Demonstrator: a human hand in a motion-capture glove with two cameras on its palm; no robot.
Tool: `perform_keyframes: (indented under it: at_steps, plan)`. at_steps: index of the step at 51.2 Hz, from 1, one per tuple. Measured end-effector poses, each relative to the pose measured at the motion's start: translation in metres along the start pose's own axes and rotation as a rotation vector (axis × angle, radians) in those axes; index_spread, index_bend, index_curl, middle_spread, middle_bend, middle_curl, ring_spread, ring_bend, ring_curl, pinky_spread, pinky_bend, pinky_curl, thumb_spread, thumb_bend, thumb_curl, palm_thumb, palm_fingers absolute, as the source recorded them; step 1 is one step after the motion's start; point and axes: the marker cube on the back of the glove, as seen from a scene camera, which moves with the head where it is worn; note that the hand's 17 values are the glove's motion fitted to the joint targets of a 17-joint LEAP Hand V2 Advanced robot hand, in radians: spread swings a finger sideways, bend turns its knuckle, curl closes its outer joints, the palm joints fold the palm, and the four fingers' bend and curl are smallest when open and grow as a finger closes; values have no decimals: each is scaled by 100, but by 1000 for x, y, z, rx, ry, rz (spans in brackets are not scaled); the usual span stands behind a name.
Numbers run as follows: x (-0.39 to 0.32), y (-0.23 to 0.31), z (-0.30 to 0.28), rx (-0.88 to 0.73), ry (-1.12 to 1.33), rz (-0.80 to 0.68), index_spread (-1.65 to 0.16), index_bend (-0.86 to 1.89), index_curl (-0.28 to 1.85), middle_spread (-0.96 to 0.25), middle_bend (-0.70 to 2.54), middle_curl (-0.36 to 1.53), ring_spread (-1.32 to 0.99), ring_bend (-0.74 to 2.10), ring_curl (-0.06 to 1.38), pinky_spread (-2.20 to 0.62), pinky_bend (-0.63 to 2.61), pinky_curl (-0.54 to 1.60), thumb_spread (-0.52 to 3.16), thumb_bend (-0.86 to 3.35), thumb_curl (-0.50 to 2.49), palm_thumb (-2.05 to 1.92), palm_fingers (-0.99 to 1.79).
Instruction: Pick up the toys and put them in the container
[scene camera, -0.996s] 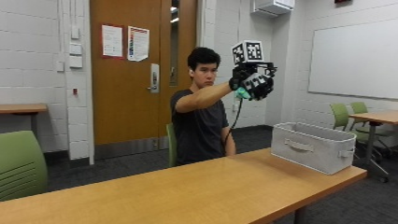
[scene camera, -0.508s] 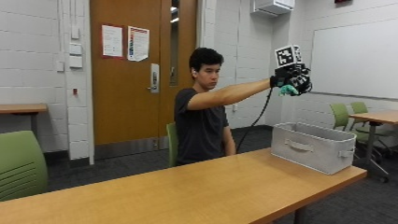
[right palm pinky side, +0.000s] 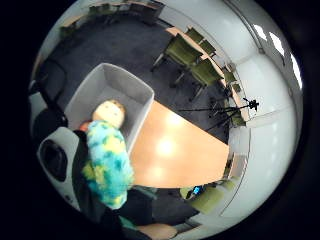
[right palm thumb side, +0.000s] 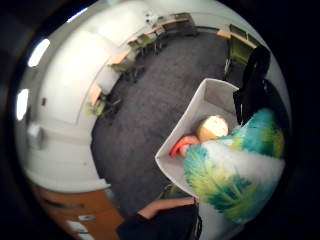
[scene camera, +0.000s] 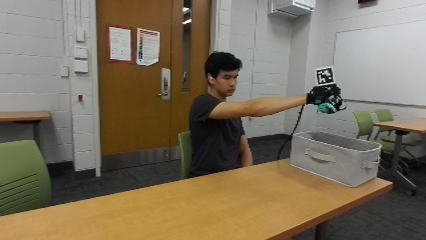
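In the outside view my gloved right hand (scene camera: 324, 96) is stretched out at shoulder height, above the grey fabric container (scene camera: 336, 157) at the table's end. It grips a teal, yellow and green plush toy (scene camera: 327, 108), which fills the near part of both palm views (right palm pinky side: 107, 167) (right palm thumb side: 232, 175). Below the toy lies the open container (right palm pinky side: 127, 85) (right palm thumb side: 192, 122). Inside it is a toy with a round tan head (right palm pinky side: 111, 112) (right palm thumb side: 212, 127) and a red toy (right palm thumb side: 179, 145) beside it.
The container stands on a long wooden table (scene camera: 200, 205). A green chair (scene camera: 23, 175) is at the near left. Further green chairs (scene camera: 365, 122) and another table (scene camera: 406, 125) stand beyond the container, on dark carpet.
My arm has swung toward the container with the plush toy in the hand, from in front of the person to above the container, and it has come down a little.
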Motion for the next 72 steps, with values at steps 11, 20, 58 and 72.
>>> perform_keyframes:
  at_steps: [11, 20, 58, 72]
  plan:
    - [-10, -7, 31, -206, -95, 292, -46, 0, 123, -36, 51, 68, -42, 99, 47, -37, 95, 44, 73, -12, 113, 21, 38]
    - [-32, -3, 38, -196, -52, 179, -41, -5, 92, -19, 30, 56, -22, 62, 35, -15, 122, 47, 92, -13, 81, -13, -19]
    - [138, 212, 12, -155, 168, 589, -36, 14, 45, -10, 24, 47, -17, 41, 28, -4, 86, 33, 113, -7, 27, -9, -5]
    - [180, 280, 14, -141, 165, 695, -35, 16, 40, -10, 25, 46, -18, 39, 29, -4, 81, 32, 119, -5, 22, -7, -2]
